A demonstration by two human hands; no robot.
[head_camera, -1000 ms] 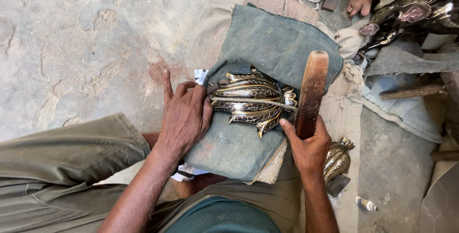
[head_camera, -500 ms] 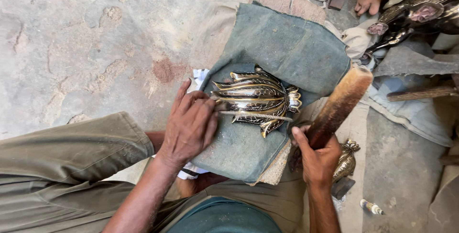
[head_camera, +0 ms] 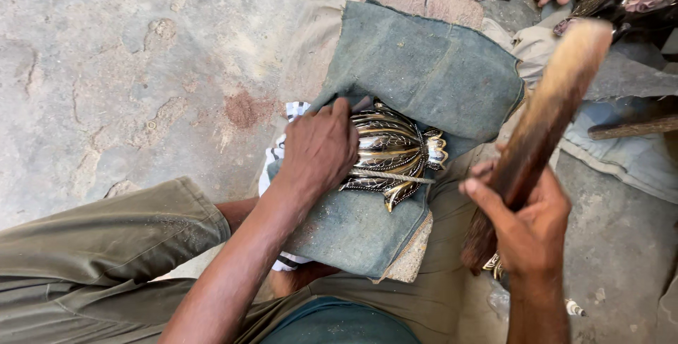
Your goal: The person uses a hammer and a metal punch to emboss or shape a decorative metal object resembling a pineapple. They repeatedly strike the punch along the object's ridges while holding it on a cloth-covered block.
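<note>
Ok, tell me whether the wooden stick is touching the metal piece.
Apart. The head view shows the wooden stick raised in the right hand, clear of the metal piece.

Glossy embossed metal ornament [head_camera: 392, 153]; matt rough cloth pad [head_camera: 424, 68]; worn wooden mallet [head_camera: 540, 128].
</note>
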